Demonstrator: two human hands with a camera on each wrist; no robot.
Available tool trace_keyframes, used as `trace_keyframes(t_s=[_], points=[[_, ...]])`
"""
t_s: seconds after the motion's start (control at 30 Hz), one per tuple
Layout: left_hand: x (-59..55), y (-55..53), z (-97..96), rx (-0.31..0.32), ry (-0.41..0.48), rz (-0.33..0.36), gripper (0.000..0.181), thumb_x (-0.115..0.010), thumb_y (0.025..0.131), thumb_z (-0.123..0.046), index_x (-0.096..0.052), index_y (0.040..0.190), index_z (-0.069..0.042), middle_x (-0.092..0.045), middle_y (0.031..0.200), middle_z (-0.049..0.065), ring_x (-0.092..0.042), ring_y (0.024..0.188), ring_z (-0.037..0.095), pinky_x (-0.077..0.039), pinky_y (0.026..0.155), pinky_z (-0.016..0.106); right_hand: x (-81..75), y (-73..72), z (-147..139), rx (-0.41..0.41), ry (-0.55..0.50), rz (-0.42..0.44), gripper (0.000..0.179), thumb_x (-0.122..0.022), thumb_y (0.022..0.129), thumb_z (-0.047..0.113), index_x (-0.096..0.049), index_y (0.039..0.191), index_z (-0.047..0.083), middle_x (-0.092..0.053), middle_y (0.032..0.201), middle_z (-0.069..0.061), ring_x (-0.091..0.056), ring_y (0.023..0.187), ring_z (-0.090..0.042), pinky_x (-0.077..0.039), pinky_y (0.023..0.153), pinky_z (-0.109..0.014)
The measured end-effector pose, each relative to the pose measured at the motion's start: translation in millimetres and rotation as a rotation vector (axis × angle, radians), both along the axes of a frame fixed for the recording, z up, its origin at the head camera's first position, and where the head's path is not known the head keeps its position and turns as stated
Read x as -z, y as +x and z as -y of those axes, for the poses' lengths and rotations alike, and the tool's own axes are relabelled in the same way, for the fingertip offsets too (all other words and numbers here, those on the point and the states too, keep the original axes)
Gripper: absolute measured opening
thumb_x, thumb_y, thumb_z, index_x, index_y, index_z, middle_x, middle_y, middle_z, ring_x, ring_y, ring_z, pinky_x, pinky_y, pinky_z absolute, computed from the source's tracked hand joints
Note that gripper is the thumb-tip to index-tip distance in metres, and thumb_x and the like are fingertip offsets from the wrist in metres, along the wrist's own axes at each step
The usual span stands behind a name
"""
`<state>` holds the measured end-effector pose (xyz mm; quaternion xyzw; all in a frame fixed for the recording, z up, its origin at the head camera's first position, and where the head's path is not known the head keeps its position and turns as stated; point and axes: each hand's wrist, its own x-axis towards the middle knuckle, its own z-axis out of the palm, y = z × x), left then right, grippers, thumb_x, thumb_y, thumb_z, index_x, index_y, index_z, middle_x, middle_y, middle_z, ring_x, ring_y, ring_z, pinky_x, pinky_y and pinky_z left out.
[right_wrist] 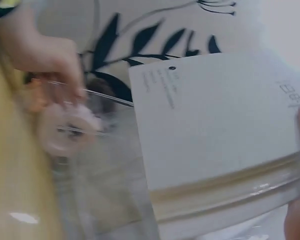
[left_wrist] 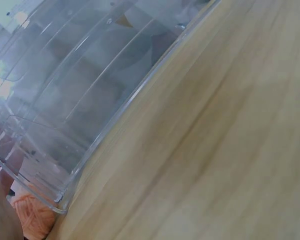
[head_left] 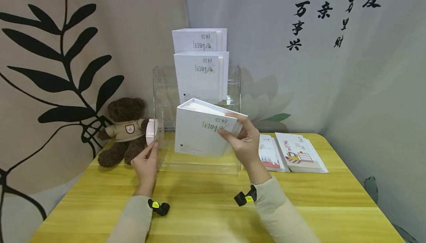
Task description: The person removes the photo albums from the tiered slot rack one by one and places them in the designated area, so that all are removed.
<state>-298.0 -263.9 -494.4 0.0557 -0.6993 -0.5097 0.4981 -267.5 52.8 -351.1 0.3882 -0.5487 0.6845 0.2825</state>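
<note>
My right hand (head_left: pixel 244 139) grips a white hardcover album (head_left: pixel 199 130) by its right side, thumb on the front cover and fingers behind. The album is tilted, with its pages showing at the top. It hangs in front of a clear plastic rack (head_left: pixel 199 167). Two similar white albums stand in the rack, a front one (head_left: pixel 196 78) and a taller-standing back one (head_left: pixel 188 41). My left hand (head_left: pixel 145 165) has its fingertips at the rack's front left edge, right beside a pale pink round object (right_wrist: pixel 65 135). I cannot tell which of these the fingertips hold.
A brown teddy bear (head_left: pixel 124 135) in a beige shirt sits left of the rack. Behind the left hand lies an orange ball of yarn (left_wrist: pixel 34 217). To the right, illustrated books (head_left: pixel 296 150) lie on the wooden table (head_left: pixel 199 206). A wall stands close behind.
</note>
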Motion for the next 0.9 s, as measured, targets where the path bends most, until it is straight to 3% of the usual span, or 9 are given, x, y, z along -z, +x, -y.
trace_keyframes(t_s=[0.13, 0.27, 0.33, 0.4, 0.6, 0.77, 0.9], points=[[-1.0, -1.5, 2.5, 0.016, 0.01, -0.023, 0.016, -0.079, 0.09, -0.026, -0.082, 0.103, -0.018, -0.076, 0.081, 0.012, -0.063, 0.062, -0.007, -0.045, 0.056, 0.008, 25.7, 8.3, 1.7, -0.124, 0.051, 0.284, 0.047, -0.079, 0.085, 0.0, -0.062, 0.129, 0.005, -0.074, 0.113, -0.01, -0.074, 0.095, -0.027, -0.061, 0.072, -0.042], [-0.6, -2.2, 3.8, 0.021, 0.011, -0.016, 0.018, -0.08, 0.089, -0.027, -0.082, 0.103, -0.016, -0.076, 0.085, 0.012, -0.064, 0.066, -0.009, -0.046, 0.058, 0.008, 66.1, 20.9, 9.2, -0.238, 0.092, 0.613, 0.044, -0.08, 0.085, 0.007, -0.064, 0.126, 0.007, -0.074, 0.112, -0.009, -0.073, 0.093, -0.027, -0.06, 0.073, -0.042], [-0.5, -2.1, 3.2, 0.015, 0.005, -0.005, 0.019, -0.08, 0.089, -0.027, -0.082, 0.103, -0.015, -0.076, 0.086, 0.012, -0.064, 0.067, -0.01, -0.047, 0.059, 0.008, 87.0, 25.1, 11.6, -0.29, 0.109, 0.74, 0.044, -0.08, 0.084, 0.006, -0.063, 0.124, 0.004, -0.074, 0.111, -0.01, -0.073, 0.091, -0.026, -0.06, 0.073, -0.042], [-0.6, -1.9, 1.4, 0.009, -0.002, 0.004, 0.02, -0.08, 0.089, -0.028, -0.082, 0.103, -0.014, -0.076, 0.086, 0.013, -0.064, 0.067, -0.01, -0.046, 0.059, 0.008, 104.8, 23.9, 10.6, -0.333, 0.132, 0.815, 0.044, -0.079, 0.084, 0.005, -0.061, 0.125, 0.002, -0.075, 0.108, -0.011, -0.074, 0.087, -0.026, -0.06, 0.071, -0.041], [-0.6, -1.3, -1.5, -0.014, -0.016, 0.028, 0.02, -0.08, 0.089, -0.03, -0.082, 0.103, -0.015, -0.076, 0.08, 0.012, -0.06, 0.06, -0.009, -0.044, 0.055, 0.009, 134.0, -6.3, -7.5, -0.362, 0.165, 0.841, 0.051, -0.079, 0.085, 0.007, -0.057, 0.13, 0.001, -0.076, 0.102, -0.01, -0.074, 0.079, -0.024, -0.06, 0.067, -0.038], [-0.7, -1.9, -0.3, -0.026, -0.037, 0.015, 0.018, -0.082, 0.088, -0.028, -0.083, 0.1, -0.015, -0.075, 0.076, 0.012, -0.059, 0.058, -0.01, -0.043, 0.053, 0.008, 137.5, -22.0, -21.3, -0.375, 0.149, 0.812, 0.055, -0.077, 0.088, 0.008, -0.053, 0.136, 0.0, -0.075, 0.108, -0.012, -0.075, 0.085, -0.027, -0.06, 0.07, -0.04], [-2.3, -2.9, 1.0, -0.021, -0.045, 0.0, 0.017, -0.082, 0.087, -0.024, -0.083, 0.099, -0.012, -0.075, 0.077, 0.014, -0.06, 0.06, -0.012, -0.045, 0.054, 0.007, 136.1, -19.3, -19.3, -0.388, 0.135, 0.826, 0.05, -0.075, 0.089, 0.007, -0.055, 0.134, 0.002, -0.075, 0.11, -0.012, -0.075, 0.086, -0.027, -0.061, 0.069, -0.039]])
